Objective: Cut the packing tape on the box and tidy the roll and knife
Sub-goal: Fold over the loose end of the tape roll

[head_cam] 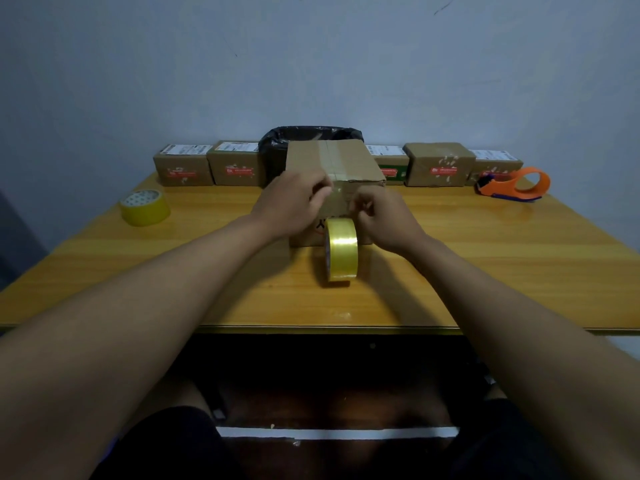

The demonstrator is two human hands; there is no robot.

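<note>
A cardboard box [346, 157] stands mid-table with a strip of clear packing tape [328, 157] over its top and down its front. The yellowish tape roll [341, 249] stands on edge on the table against the box front, still joined to that strip. My left hand [294, 206] rests on the box's upper front, fingertips pinched at the tape. My right hand [384, 220] is curled at the tape just above the roll. What its fingers hold is hidden. I see no knife.
A second yellow tape roll [145, 207] lies flat at the left. An orange tape dispenser [516, 185] sits at the right. Several small parcels [438, 164] line the back edge, with a black-lined bin [308, 136] behind the box. The table's front edge [329, 329] is near me.
</note>
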